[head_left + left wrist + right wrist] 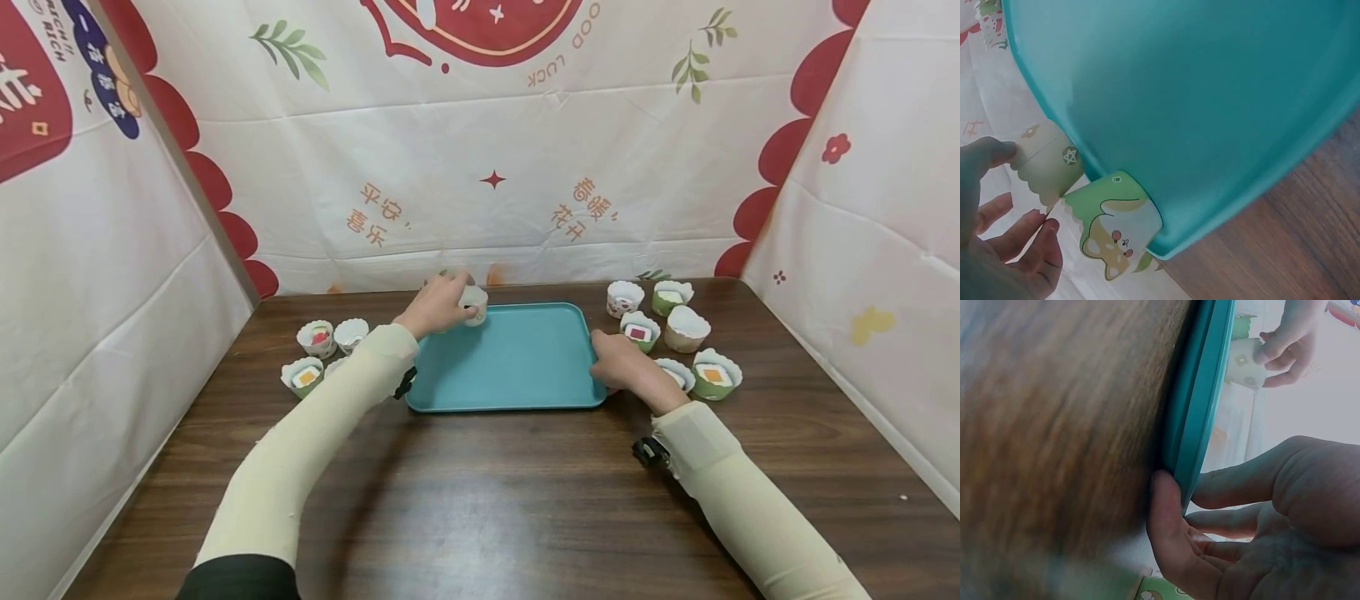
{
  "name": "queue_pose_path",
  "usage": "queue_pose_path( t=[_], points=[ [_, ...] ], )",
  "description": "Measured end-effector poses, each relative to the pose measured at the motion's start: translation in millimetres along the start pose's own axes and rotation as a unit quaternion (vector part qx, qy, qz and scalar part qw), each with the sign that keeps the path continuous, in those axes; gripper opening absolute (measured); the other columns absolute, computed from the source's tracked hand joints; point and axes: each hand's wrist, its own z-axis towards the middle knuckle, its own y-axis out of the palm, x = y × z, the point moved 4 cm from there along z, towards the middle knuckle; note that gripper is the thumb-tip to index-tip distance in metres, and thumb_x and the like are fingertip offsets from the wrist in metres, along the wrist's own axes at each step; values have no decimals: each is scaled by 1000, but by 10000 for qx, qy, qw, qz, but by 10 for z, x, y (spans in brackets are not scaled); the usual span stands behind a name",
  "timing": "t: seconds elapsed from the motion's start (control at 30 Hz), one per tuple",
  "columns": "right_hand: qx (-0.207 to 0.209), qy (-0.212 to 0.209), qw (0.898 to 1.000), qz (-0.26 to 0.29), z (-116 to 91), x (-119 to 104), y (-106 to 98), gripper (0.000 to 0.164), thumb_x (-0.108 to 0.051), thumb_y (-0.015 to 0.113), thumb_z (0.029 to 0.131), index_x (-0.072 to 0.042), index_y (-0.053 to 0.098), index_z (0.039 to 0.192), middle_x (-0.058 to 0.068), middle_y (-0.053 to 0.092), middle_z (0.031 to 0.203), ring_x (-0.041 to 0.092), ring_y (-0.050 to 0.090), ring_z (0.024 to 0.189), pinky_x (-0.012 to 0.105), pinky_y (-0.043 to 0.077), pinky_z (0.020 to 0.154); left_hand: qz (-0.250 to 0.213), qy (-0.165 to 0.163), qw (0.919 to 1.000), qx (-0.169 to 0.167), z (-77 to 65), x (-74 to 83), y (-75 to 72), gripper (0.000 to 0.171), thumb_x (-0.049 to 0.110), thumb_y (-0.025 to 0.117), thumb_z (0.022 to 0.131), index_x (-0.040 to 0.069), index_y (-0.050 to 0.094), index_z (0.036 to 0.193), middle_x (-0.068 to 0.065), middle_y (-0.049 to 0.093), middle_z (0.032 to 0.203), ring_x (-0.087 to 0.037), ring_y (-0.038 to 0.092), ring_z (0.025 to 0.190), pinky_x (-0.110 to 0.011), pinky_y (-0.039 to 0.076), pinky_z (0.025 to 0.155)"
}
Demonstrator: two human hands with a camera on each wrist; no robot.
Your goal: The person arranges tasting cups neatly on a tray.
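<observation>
A teal tray [517, 358] lies on the wooden table. My left hand [442, 304] is over its back left part, holding a pale paper baking cup [476, 302] by the rim between thumb and fingers. Beside that cup in the left wrist view, a green baking cup [1119, 219] with a printed cartoon animal stands in the tray's corner; in the head view my left hand mostly hides it. My right hand [624, 364] grips the tray's right edge; in the right wrist view the thumb [1229, 484] and fingers lie on either side of the rim.
Right of the tray stand several baking cups [687, 330], some with small coloured square pieces inside. More cups [316, 338] stand on the left, partly hidden by my left sleeve [330, 425]. A printed white cloth [480, 217] hangs behind the table [465, 500] and along both sides.
</observation>
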Motion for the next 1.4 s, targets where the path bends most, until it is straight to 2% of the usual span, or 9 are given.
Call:
queue_pose_path(
  t=[0.3, 0.47, 0.57, 0.73, 0.9, 1.03, 1.2, 1.33, 1.4],
  points=[
    [-93, 50, 9999, 53, 21, -33, 1, 59, -2, 55, 92, 19, 37, 144, 37, 57, 126, 36, 63, 96, 32, 56, 65, 504, -26, 9987, -116, -7, 21, 64, 51, 32, 67, 101, 3, 54, 141, -18, 65, 126, -33, 63, 112, -48, 55, 96],
    [-120, 82, 9999, 79, 27, -41, 5, 59, -2, 55, 92, 19, 36, 144, 37, 57, 125, 36, 63, 95, 31, 55, 62, 576, -72, 9982, -143, 1, 9, 88, 51, 32, 67, 101, 2, 55, 140, -18, 65, 127, -33, 62, 115, -48, 55, 98],
    [-122, 113, 9998, 93, 27, -37, 11, 60, -2, 54, 93, 19, 35, 145, 37, 57, 126, 36, 63, 94, 30, 55, 60, 573, -138, 9980, -236, 5, 1, 103, 59, 34, 68, 100, 3, 51, 146, -21, 60, 137, -36, 57, 126, -50, 52, 105],
    [-165, 152, 9997, 129, 20, -28, 16, 63, -2, 54, 93, 19, 32, 148, 38, 55, 129, 36, 63, 96, 30, 55, 60, 478, -208, 9980, -370, -7, -8, 143, 75, 38, 69, 97, 6, 38, 158, -25, 43, 155, -43, 42, 143, -56, 45, 116],
    [-166, 128, 9996, 166, 3, -4, 7, 64, -2, 53, 93, 19, 30, 149, 39, 54, 129, 36, 63, 93, 30, 54, 59, 83, -9, 10000, 6, -51, 58, 116, 70, 34, 68, 97, 5, 42, 155, -23, 41, 154, -42, 44, 138, -55, 45, 113],
    [-133, 90, 9997, 210, 5, 28, 11, 63, -1, 51, 92, 20, 30, 148, 41, 54, 128, 35, 63, 90, 30, 54, 56, -460, 102, 9980, 419, -171, 107, 44, 60, 27, 68, 98, 6, 48, 151, -20, 45, 149, -38, 46, 135, -56, 45, 112],
    [-71, 21, 9999, 105, 23, 33, 19, 62, -1, 53, 91, 20, 34, 145, 38, 57, 122, 37, 63, 93, 33, 55, 62, -1088, -127, 9905, 825, -398, 71, -40, 51, 24, 66, 99, 13, 54, 147, -17, 49, 144, -33, 50, 124, -53, 48, 100],
    [-72, 17, 9999, 108, 18, 22, 17, 60, -1, 52, 90, 20, 36, 143, 36, 59, 117, 37, 64, 92, 33, 56, 60, -1494, -336, 9827, 1044, -568, 28, -140, 52, 25, 67, 97, 12, 55, 146, -17, 49, 148, -34, 49, 135, -55, 47, 109],
    [-70, 18, 9999, 121, 15, 15, 16, 58, -1, 52, 90, 20, 37, 142, 36, 59, 116, 36, 64, 91, 31, 56, 58, -1672, -335, 9780, 1198, -646, -5, -196, 53, 23, 68, 97, 10, 54, 146, -18, 49, 148, -37, 52, 133, -56, 49, 108]
  ],
)
